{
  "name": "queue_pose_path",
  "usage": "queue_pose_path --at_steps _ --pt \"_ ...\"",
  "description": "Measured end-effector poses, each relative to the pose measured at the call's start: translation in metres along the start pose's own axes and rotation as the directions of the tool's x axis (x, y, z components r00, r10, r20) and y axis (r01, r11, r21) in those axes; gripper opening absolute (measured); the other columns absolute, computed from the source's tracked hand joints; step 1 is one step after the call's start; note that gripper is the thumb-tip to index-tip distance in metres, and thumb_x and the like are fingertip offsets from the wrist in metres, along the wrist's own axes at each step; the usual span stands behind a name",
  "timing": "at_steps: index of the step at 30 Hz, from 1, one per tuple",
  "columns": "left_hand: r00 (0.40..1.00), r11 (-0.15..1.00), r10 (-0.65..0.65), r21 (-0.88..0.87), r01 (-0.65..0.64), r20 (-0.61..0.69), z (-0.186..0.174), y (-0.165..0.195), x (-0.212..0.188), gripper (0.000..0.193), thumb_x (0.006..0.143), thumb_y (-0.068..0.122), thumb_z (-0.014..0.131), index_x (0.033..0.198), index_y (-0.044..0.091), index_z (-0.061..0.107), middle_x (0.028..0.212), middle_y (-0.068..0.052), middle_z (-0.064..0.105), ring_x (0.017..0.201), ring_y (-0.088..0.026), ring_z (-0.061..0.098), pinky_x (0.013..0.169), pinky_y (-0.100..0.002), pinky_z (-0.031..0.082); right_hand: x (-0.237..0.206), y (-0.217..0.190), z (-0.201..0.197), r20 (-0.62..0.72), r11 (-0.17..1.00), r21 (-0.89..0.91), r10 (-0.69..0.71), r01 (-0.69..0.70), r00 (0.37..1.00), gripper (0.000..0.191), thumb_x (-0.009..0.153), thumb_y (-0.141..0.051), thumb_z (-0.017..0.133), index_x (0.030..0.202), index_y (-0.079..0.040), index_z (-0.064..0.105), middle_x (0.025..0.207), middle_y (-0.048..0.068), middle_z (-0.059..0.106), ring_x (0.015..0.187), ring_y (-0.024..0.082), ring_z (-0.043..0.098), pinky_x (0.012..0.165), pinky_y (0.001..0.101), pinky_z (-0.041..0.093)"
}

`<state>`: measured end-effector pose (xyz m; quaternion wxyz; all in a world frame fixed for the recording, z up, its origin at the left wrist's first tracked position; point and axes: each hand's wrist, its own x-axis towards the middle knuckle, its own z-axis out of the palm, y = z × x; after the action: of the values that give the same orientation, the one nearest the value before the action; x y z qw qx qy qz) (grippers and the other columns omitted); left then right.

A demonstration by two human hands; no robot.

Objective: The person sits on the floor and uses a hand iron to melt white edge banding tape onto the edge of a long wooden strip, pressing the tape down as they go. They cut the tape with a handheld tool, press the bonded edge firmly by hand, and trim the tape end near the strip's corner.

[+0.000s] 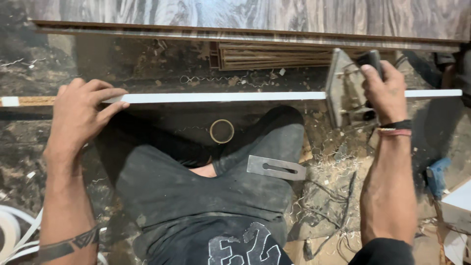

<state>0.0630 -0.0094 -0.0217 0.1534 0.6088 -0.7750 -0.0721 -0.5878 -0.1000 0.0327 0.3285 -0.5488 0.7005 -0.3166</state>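
Note:
A long board stands on edge across the view, its white-banded top edge (221, 97) facing me. My left hand (81, 115) rests on that edge at the left, fingers draped over it, holding it steady. My right hand (385, 91) is closed around the black body of a small power trimmer (346, 93), whose grey metal base plate sits against the board's edge at the right. A dark band circles my right wrist. A flat metal plane blade (276, 168) with a slot lies on my thigh.
A roll of tape (222, 131) lies on the floor beyond my knee. Wood-grain panels (245, 14) lean at the back, with strips (274, 56) stacked under them. Shavings and a cord (338, 196) litter the floor at the right. White edge banding (12, 230) coils at the lower left.

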Motion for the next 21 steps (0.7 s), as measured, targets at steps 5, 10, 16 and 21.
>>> queue_pose_path --at_steps 5,10,16,21 --pt "0.998 0.997 0.06 -0.048 -0.06 -0.006 -0.004 -0.005 0.005 0.026 0.092 0.039 0.076 0.11 0.021 0.081 0.103 0.001 0.071 0.091 -0.027 0.059 0.078 -0.042 0.046 -0.028 -0.068 0.099 0.157 0.906 -0.219 -0.334 0.362 0.93 0.024 0.109 -0.026 0.067 0.112 -0.001 0.065 0.081 0.006 0.065 0.074 0.015 0.061 0.069 0.0344 0.05" --pt "0.995 0.995 0.081 -0.056 -0.084 -0.059 -0.008 -0.009 0.001 0.026 0.09 0.037 0.076 0.109 0.021 0.08 0.105 0.001 0.07 0.097 -0.027 0.058 0.082 -0.043 0.044 -0.066 -0.153 0.23 0.279 0.885 -0.06 -0.429 0.462 0.859 0.031 0.105 -0.032 0.059 0.118 -0.005 0.064 0.091 0.016 0.068 0.082 0.033 0.068 0.074 0.0427 0.051" --pt "0.998 0.994 0.033 -0.105 -0.038 -0.051 -0.012 -0.009 -0.003 0.023 0.09 0.038 0.077 0.107 0.022 0.08 0.099 0.003 0.07 0.096 -0.025 0.059 0.081 -0.042 0.043 -0.109 -0.239 0.332 0.403 0.879 0.037 -0.449 0.476 0.797 0.034 0.102 -0.039 0.057 0.119 -0.008 0.062 0.092 0.022 0.071 0.091 0.043 0.069 0.075 0.0493 0.052" --pt "0.994 0.993 0.081 -0.08 -0.087 -0.074 -0.01 -0.01 0.0 0.024 0.091 0.036 0.075 0.111 0.023 0.08 0.106 0.003 0.071 0.097 -0.025 0.058 0.082 -0.041 0.043 -0.107 -0.236 0.327 0.429 0.906 0.027 -0.393 0.423 0.813 0.035 0.1 -0.04 0.056 0.118 -0.011 0.062 0.085 0.019 0.073 0.086 0.04 0.071 0.075 0.0491 0.052"
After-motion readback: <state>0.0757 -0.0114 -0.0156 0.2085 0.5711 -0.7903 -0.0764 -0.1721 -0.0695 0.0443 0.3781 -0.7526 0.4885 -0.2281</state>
